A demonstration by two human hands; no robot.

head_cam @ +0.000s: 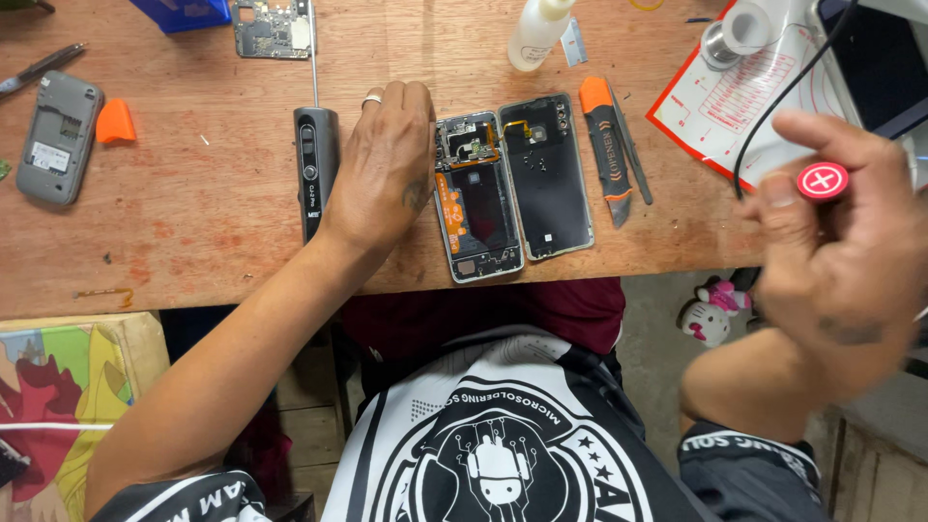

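An opened phone lies on the wooden table, its insides showing with an orange flex strip. Its black back cover lies right beside it. My left hand rests flat on the table against the phone's left edge, a ring on one finger, holding nothing. A black electric screwdriver lies just left of that hand. My right hand is raised close to the camera at the right, fingers closed on a tool with a round red cap marked by a white cross.
An orange-and-grey opening tool and tweezers lie right of the cover. A white bottle, circuit board, grey phone shell, orange pick and red-edged mat with a solder spool sit around.
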